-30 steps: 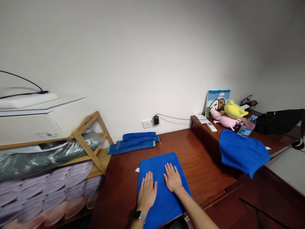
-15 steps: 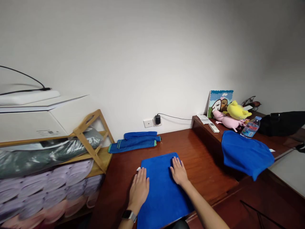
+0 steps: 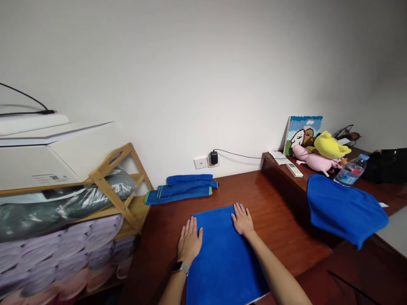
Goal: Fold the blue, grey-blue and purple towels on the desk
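Observation:
A blue towel (image 3: pixel 222 258) lies spread flat on the reddish-brown wooden table (image 3: pixel 270 203). My left hand (image 3: pixel 190 240) rests flat on its left edge near the far corner, fingers stretched forward. Across from it, my right hand (image 3: pixel 242 219) lies flat at the far right corner with the fingers slightly spread. Neither hand grips the cloth. Behind them, several folded blue towels (image 3: pixel 184 190) with green edging are stacked by the wall. Another blue towel (image 3: pixel 343 207) drapes over the raised ledge on the right.
On the raised ledge sit a water bottle (image 3: pixel 351 170), a pink plush toy (image 3: pixel 314 161), a yellow plush toy (image 3: pixel 330 145), a remote (image 3: pixel 294 170) and a dog picture (image 3: pixel 302 133). A black charger (image 3: pixel 214 157) is plugged in. Left stands a wooden rack (image 3: pixel 119 186) with slippers and a white box (image 3: pixel 63 165).
Both hands have slid slightly toward the far edge of the towel and stay flat on it. The view has shifted a little, moving the ledge items rightward.

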Tool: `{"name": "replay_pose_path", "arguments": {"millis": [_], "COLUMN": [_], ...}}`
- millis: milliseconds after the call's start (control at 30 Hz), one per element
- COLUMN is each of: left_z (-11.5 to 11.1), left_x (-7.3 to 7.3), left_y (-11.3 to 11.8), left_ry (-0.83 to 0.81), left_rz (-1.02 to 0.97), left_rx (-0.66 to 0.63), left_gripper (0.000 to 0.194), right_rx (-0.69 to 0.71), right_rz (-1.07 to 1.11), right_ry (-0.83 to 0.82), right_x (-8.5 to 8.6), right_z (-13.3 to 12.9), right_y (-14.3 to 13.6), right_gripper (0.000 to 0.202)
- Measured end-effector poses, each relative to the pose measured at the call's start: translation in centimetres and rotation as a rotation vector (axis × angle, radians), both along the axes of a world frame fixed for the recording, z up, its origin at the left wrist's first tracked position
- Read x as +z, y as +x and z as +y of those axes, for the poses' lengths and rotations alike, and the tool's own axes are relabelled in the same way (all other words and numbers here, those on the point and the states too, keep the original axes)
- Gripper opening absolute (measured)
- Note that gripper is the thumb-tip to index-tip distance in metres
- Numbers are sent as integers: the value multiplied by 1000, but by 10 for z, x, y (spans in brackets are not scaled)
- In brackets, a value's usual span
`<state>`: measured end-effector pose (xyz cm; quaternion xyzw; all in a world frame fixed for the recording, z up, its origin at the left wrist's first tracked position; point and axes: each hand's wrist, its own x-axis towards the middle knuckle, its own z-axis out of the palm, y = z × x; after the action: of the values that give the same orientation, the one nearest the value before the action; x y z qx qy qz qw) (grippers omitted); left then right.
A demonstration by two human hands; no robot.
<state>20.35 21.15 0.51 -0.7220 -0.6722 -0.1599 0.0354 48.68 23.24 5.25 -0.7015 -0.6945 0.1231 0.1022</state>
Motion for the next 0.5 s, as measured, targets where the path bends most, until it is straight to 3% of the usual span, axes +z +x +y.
{"name": "replay_pose_path", "arguments": {"millis": [133,300,400,500], "left_z": [4,47,73,84], "left_x": [15,56,71,74], "left_y": [-12,-26,-35,-39], "left_ry": [-31,-185,-256,-301], "left_rz": [-57,-194,-234,-298], "left_rx": [-28,114,132,113], "left_gripper": [66,59,42,18], "right_rx": [-106,-214,-216,-223], "right_rz": [105,298,365,451], "right_ry": [24,22,-36,-71], "right_x": [9,18,20,19], "right_z": [10,44,66,78], "right_y": [20,31,32,30], "right_gripper": [64,52,32,16]}}
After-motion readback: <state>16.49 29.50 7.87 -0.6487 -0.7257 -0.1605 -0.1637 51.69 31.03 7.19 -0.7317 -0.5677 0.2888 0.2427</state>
